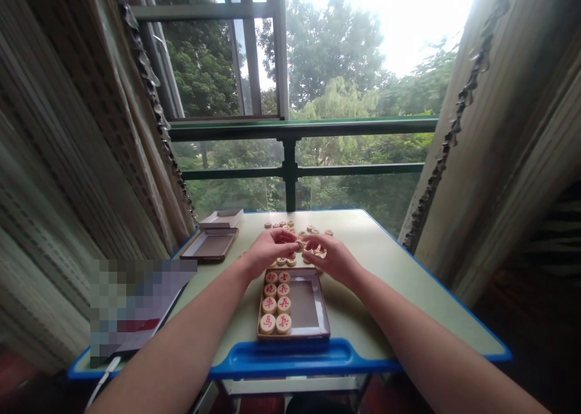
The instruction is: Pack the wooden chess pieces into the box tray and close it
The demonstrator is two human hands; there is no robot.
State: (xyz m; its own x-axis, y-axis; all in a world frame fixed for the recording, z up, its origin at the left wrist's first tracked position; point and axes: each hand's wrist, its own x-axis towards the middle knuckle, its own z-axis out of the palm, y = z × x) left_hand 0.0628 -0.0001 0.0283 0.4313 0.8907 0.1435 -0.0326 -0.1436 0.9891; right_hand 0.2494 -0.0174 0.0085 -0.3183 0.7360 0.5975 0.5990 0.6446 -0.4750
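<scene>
Over the far half of the table, my left hand (271, 249) and my right hand (334, 256) meet at the fingertips. Between them is a small round wooden xiangqi piece (300, 245), pinched from both sides; its marking is too small to read. Below my hands lies an open shallow box (325, 317). Two columns of xiangqi pieces with red characters fill its left side, one of them a piece (284, 323) at the near end. Loose pieces (329, 233) are scattered around and behind my hands, partly hidden by them.
On the left of the table (399, 305) sit another shallow tray (209, 244) and a pale box part (222, 218) behind it. A blurred-out flat device (140, 317) with a white cable (104, 377) lies at the near left. Blue trim (290, 356) edges the table.
</scene>
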